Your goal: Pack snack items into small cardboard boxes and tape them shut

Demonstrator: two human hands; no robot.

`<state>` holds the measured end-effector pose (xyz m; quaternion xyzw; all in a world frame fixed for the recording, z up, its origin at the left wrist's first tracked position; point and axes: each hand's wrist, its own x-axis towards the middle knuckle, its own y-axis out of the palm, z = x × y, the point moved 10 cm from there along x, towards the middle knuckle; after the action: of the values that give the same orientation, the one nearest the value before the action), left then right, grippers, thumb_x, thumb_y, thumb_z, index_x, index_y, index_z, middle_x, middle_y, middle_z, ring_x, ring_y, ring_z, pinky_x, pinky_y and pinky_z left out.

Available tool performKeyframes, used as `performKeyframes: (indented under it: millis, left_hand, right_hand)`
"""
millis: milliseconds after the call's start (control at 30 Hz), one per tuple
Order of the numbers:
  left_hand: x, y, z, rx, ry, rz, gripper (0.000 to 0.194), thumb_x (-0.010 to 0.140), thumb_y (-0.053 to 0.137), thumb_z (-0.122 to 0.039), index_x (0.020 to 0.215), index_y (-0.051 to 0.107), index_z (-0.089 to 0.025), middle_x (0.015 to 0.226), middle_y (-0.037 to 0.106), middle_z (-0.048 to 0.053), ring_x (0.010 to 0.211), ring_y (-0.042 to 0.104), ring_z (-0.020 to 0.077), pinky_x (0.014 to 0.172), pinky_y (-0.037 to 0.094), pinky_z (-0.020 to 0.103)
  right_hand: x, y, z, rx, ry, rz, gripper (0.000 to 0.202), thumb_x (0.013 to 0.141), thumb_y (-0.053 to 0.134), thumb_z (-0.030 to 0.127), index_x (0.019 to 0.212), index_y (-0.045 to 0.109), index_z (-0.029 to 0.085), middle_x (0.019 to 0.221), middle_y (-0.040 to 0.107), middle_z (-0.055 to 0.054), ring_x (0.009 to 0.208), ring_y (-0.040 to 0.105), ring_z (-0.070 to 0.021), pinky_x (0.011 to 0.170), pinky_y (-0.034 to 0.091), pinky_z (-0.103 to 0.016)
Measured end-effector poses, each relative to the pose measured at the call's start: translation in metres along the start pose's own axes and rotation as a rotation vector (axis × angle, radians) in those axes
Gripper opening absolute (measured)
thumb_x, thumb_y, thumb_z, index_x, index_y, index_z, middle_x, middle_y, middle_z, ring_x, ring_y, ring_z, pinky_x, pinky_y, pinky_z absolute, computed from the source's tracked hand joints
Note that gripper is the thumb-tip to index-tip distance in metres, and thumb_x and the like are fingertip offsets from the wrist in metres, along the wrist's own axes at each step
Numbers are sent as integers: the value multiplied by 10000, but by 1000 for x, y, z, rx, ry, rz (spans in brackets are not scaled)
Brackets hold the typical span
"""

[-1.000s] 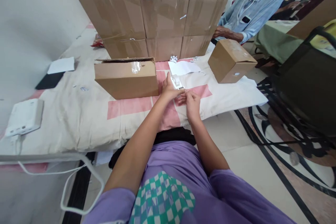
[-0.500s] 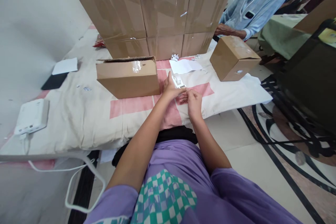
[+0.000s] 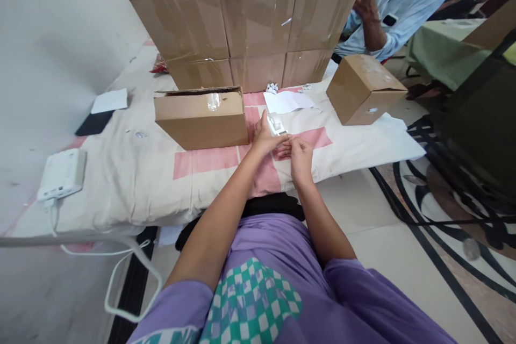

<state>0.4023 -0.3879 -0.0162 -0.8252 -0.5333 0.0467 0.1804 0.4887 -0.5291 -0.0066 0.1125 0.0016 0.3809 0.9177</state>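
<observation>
The left hand (image 3: 265, 137) partly hides the dispenser (image 3: 276, 123); the box stack (image 3: 258, 24) is cut off at twelve o'clock.

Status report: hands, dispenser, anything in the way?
Left hand against dispenser; right hand by its near end, hold unclear; box beside left hand, not blocking.

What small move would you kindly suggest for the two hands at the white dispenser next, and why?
Perhaps ease the right hand gently away from the white tape dispenser while the left hand steadies it: the right hand looks pinched by its near end, and the left hand is at its side. Whatever is pinched is too fine to make out.
</observation>
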Motion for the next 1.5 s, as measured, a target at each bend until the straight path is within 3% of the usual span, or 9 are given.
performKeyframes:
  millis: [400,700,900,1067,1167,1267,1367,1433,1500]
  left_hand:
    - [-4,0,-4,35,19,8,1228,544,946,-369,1595,319,-276,1617,347,176,1541,274,414,1245,261,529]
    - [-7,3,-8,220,-10,66,1241,598,911,-357,1631,232,-250,1625,329,181,1531,310,383,1239,290,454]
    - [-18,4,-14,392,54,71,1313,600,904,-323,1651,121,-231,1665,255,203,1544,275,408,1248,268,493]
    - [-21,3,-16,398,75,62,1270,628,892,-346,1640,131,-251,1670,253,196,1548,277,398,1241,292,503]
    - [-26,0,-21,338,139,44,1230,640,885,-337,1629,160,-241,1665,255,197,1557,257,389,1245,286,510]
    - [-33,-7,-31,185,247,19,1092,674,848,-281,1588,254,-212,1629,290,197,1552,274,339,1258,276,467]
    - [-39,-18,-37,7,300,-13,733,751,765,-246,1424,486,-164,1505,430,193,1475,392,305,1244,298,438]
    - [-42,-24,-39,-74,284,-18,445,832,686,-266,1256,609,-158,1369,554,169,1338,527,286,1175,387,436]
    - [-46,-24,-41,-126,261,25,278,897,623,-310,1133,667,-169,1185,666,127,1129,642,251,1035,496,405]
  right_hand:
    - [0,0,0,6,-4,0,342,880,633,459,690,643,175,587,686,-15,445,633,-132,451,550,-241]
    - [1,1,-4,-16,9,15,275,853,604,397,688,646,180,578,678,-3,429,617,-131,450,548,-250]
    - [-3,-7,4,9,-66,-22,234,806,554,284,591,593,199,502,610,29,404,562,-116,448,498,-228]
    - [-5,-8,8,83,-89,3,201,809,555,288,638,618,205,528,601,36,441,561,-117,466,491,-226]
    - [-9,-8,18,101,-177,27,235,841,557,327,639,607,219,580,617,22,515,602,-141,529,522,-264]
    - [-14,-9,28,117,-270,28,278,871,545,369,636,605,235,592,605,11,561,614,-169,592,529,-317]
    - [-19,-8,36,172,-334,49,291,872,546,375,611,578,251,544,561,11,517,560,-178,581,487,-344]
    - [-20,-8,40,209,-361,62,294,855,559,384,590,547,257,518,539,9,486,519,-182,573,468,-360]
    - [-20,-6,43,208,-371,85,312,842,559,426,578,528,263,495,518,1,489,513,-199,581,473,-385]
